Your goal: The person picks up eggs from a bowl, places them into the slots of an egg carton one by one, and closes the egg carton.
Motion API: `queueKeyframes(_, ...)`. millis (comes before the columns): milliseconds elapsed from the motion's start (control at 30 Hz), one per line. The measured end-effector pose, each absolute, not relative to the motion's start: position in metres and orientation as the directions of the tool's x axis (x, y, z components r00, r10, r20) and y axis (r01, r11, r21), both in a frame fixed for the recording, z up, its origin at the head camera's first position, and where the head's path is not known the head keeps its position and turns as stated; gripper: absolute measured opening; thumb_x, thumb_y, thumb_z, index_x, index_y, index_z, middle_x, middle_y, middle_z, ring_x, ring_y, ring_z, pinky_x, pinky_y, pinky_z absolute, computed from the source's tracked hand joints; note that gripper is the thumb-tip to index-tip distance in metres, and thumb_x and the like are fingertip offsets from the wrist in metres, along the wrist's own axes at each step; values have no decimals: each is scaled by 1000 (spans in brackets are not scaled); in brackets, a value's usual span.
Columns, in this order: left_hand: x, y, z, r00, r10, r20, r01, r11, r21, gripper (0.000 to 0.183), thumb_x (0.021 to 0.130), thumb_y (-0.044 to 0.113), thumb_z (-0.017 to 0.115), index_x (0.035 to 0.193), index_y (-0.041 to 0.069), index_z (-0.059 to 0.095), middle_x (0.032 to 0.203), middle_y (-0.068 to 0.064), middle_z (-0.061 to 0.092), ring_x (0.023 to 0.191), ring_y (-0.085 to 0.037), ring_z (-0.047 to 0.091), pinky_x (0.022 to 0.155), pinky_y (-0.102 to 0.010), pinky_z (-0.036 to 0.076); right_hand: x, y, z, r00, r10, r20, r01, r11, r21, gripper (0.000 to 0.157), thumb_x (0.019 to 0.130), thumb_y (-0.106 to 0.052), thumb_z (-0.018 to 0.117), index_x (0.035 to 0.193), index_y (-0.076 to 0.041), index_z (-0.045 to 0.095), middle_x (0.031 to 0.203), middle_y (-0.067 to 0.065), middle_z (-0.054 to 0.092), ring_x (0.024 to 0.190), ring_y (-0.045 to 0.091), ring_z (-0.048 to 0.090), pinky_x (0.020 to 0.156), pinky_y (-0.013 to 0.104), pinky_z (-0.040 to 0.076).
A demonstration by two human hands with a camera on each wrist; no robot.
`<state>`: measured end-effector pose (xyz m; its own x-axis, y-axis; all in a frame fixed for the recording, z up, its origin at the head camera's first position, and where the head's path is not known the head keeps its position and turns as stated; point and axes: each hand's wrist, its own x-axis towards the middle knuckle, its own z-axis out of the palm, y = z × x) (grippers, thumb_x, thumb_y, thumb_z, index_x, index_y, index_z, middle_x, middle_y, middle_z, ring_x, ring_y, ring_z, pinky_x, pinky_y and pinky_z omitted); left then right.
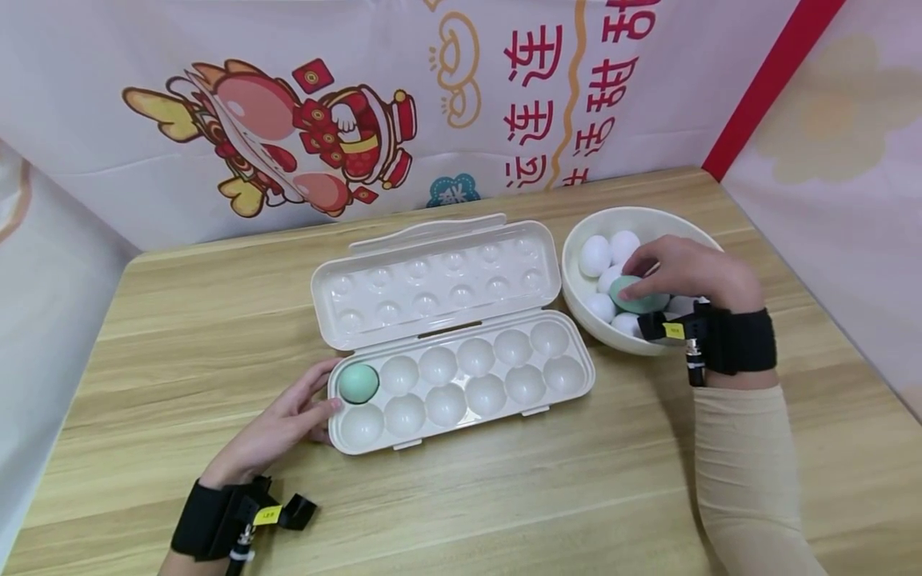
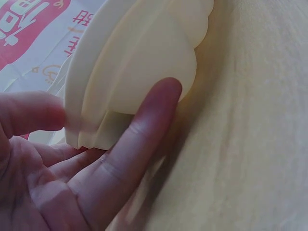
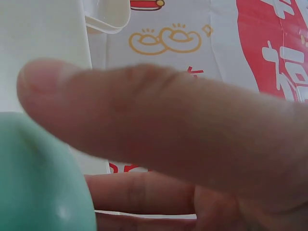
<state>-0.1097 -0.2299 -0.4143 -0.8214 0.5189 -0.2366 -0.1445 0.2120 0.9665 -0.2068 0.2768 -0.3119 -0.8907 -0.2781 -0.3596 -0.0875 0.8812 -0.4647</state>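
Note:
A green egg (image 1: 640, 298) is in my right hand (image 1: 684, 270), held between thumb and fingers over the bowl (image 1: 651, 214) among white eggs (image 1: 595, 256). The right wrist view shows the thumb (image 3: 159, 110) against the green egg's (image 3: 38, 178) smooth side. My left hand (image 1: 291, 416) grips the left end of the open egg box (image 1: 461, 416), thumb at the rim. In the left wrist view, one finger (image 2: 144, 130) of that hand reaches along the box's outer wall (image 2: 159, 62). Another green egg (image 1: 358, 383) sits in the back-left cup.
The egg box lid (image 1: 439, 288) lies folded back behind the cups, its right end close beside the bowl. All stands on a wooden table (image 1: 209, 344). A printed cloth (image 1: 461, 88) hangs along the table's back edge.

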Motion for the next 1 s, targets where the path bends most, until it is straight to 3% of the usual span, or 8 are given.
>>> queueKeyframes(300,-109,-231,-415,-821,524,-228,-128,220,967,54,103,11,47,149,4,20,146,-30,26,96,-28,62,71,-44,55,-208,270,-315,-890,-270,-367,-73,879,-471,43,83,-26,76,111,4,62,102,16,61,91,32,50,77,47,45)
queueKeyframes(533,-110,-230,-415,-823,523,-224,-124,218,968,54,103,11,47,149,4,20,145,-29,27,95,-28,62,71,-45,55,-210,270,-316,-892,-270,-364,-69,875,-479,38,84,-23,76,110,1,61,110,22,59,97,36,51,82,51,45)
queueKeyframes(1000,-110,-228,-414,-818,525,-235,-138,216,966,55,103,10,46,149,2,17,148,-29,24,97,-26,62,72,-42,55,-210,271,-316,-909,-242,-339,-52,874,-483,42,85,-23,73,114,3,57,117,27,55,101,40,49,83,53,45)
